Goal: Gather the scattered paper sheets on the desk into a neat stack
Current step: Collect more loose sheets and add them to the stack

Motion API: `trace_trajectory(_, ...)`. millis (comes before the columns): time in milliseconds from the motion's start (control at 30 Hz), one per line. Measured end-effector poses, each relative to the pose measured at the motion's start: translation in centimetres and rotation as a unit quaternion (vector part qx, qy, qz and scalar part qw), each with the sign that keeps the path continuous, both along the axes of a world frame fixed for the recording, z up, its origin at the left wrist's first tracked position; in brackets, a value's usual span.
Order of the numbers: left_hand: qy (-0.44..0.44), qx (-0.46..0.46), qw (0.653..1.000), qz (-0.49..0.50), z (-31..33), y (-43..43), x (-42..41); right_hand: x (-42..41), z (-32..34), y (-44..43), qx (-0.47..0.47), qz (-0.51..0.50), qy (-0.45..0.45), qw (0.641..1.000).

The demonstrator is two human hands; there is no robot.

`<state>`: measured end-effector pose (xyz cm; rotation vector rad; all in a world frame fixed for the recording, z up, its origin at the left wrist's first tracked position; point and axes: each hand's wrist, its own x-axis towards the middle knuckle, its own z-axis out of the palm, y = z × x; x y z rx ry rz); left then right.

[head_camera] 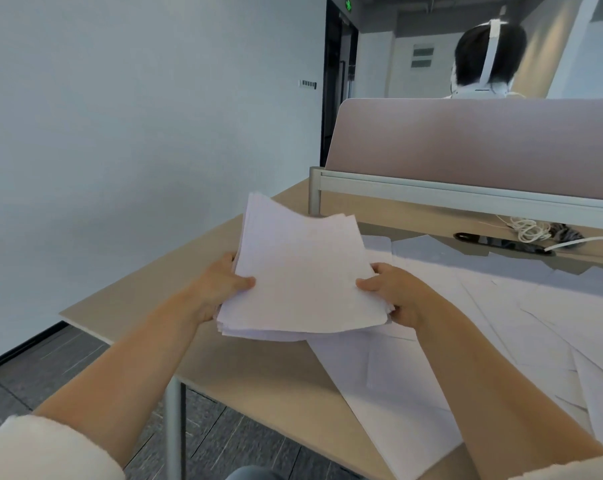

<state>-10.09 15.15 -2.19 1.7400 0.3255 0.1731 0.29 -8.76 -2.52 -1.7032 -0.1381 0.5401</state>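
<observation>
At the center of the frame, a stack of paper sheets [303, 271] is held above the desk [147, 289], its far edges uneven. The left hand [220, 285] grips its left edge, thumb on top. The right hand [393, 292] grips its right edge likewise. Loose sheets [501, 323] lie spread over the desk at right. A coiled cord [530, 232] sits at the upper right, below a divider panel [466, 140].

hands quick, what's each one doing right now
Left hand: grips the left edge of the paper stack.
Right hand: grips the stack's right edge.
</observation>
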Motion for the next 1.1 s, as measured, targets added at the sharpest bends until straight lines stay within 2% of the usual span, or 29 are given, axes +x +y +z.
trace_trajectory(67, -0.008, -0.016, 1.000, -0.009, 1.0, -0.3, 2.1, 1.0, 0.7, -0.7, 0.016, -0.024, -0.001, 1.000)
trace_trajectory(167, 0.014, 0.026, 0.999, -0.026, 1.6, -1.0, 6.3, 2.7, 1.3, -1.9, 0.016, -0.080, 0.013, 0.997)
trace_trajectory(333, 0.081, 0.105, 0.990, -0.039, -0.1, -1.5, 12.0, 5.4, -0.2, -2.2, -0.072, -0.147, 0.034, 0.986)
trace_trajectory(467, 0.146, 0.322, 0.935, -0.018, -2.5, -1.2, 13.9, 6.6, -1.4, -1.0, -0.144, -0.146, -0.001, 0.979)
trace_trajectory(633, 0.165, 0.436, 0.885, 0.004, -3.9, -0.9, 14.3, 7.1, -1.7, -0.5, -0.126, -0.158, -0.032, 0.979)
trace_trajectory(867, 0.153, 0.391, 0.907, 0.026, -3.8, -0.9, 14.3, 7.0, -2.1, -0.9, 0.001, -0.184, 0.004, 0.983)
trace_trajectory(1000, 0.146, 0.390, 0.909, 0.021, -4.1, -0.7, 14.2, 7.1, -2.5, -1.1, -0.022, -0.196, -0.003, 0.980)
trace_trajectory(1100, 0.146, 0.378, 0.914, 0.017, -4.0, -0.8, 14.0, 6.8, -2.6, -1.0, -0.038, -0.146, 0.039, 0.988)
